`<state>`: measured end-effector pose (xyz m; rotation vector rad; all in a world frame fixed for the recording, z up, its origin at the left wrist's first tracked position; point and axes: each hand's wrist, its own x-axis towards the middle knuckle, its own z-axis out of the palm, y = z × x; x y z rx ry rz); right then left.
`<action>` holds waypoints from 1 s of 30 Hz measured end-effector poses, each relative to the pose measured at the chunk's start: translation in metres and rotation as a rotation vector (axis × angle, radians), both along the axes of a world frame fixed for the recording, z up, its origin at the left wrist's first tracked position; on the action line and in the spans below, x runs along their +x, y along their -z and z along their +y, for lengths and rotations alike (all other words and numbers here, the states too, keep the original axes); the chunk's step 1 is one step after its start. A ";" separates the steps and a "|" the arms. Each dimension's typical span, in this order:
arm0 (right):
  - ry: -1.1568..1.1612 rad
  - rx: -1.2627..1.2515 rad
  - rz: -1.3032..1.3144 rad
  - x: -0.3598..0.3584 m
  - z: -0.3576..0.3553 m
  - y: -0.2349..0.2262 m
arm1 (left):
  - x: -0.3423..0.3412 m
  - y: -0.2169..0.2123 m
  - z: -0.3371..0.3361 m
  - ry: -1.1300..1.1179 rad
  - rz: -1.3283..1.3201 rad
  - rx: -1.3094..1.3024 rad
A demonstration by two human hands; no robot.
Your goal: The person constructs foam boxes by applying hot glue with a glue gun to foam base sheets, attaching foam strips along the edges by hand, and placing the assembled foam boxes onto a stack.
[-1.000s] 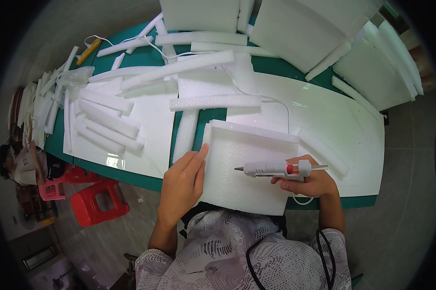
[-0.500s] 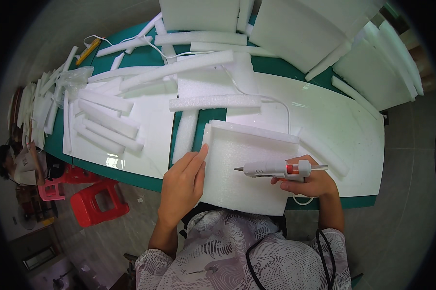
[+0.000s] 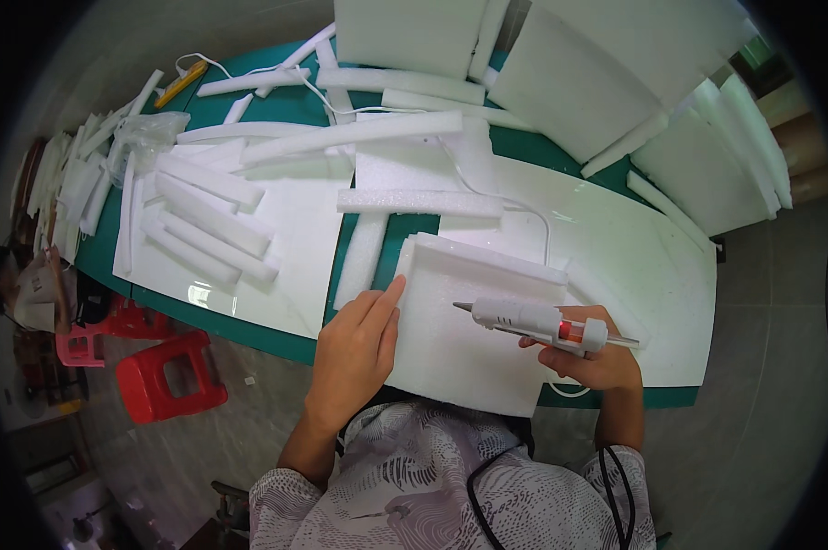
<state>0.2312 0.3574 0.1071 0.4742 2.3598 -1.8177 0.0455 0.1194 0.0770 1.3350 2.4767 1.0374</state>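
Note:
A white foam sheet (image 3: 474, 344) lies in front of me, overhanging the near table edge. One foam strip (image 3: 501, 258) runs along its far edge, and another stands along its left edge. My left hand (image 3: 359, 344) holds that left edge strip, its index finger stretched along the outside and the thumb on the inner side. My right hand (image 3: 597, 357) grips a white hot glue gun (image 3: 524, 321) above the right part of the sheet. Its nozzle points left, clear of the foam, and a glue stick sticks out of the back. The fingers round its handle are partly hidden.
Several loose foam strips (image 3: 217, 225) lie on a white glossy board (image 3: 295, 302) at left. Large foam panels (image 3: 597, 73) stand along the far side. A white cord (image 3: 548, 234) crosses the table. Red stools (image 3: 171, 378) and a person (image 3: 43, 289) are at far left.
The glue gun has turned slightly, its nozzle now angled farther from me and its back end nearer. My left hand stays at the left edge strip. The whole view has shifted a little.

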 end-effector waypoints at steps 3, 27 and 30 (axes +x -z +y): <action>0.001 0.016 0.019 0.001 -0.003 -0.002 | 0.000 -0.002 -0.001 0.013 -0.013 0.022; 0.121 -0.012 0.013 0.002 -0.011 0.000 | 0.003 0.002 -0.015 -0.020 -0.086 0.070; 0.095 0.036 0.032 0.005 -0.009 0.001 | 0.002 0.002 -0.011 0.005 -0.111 0.066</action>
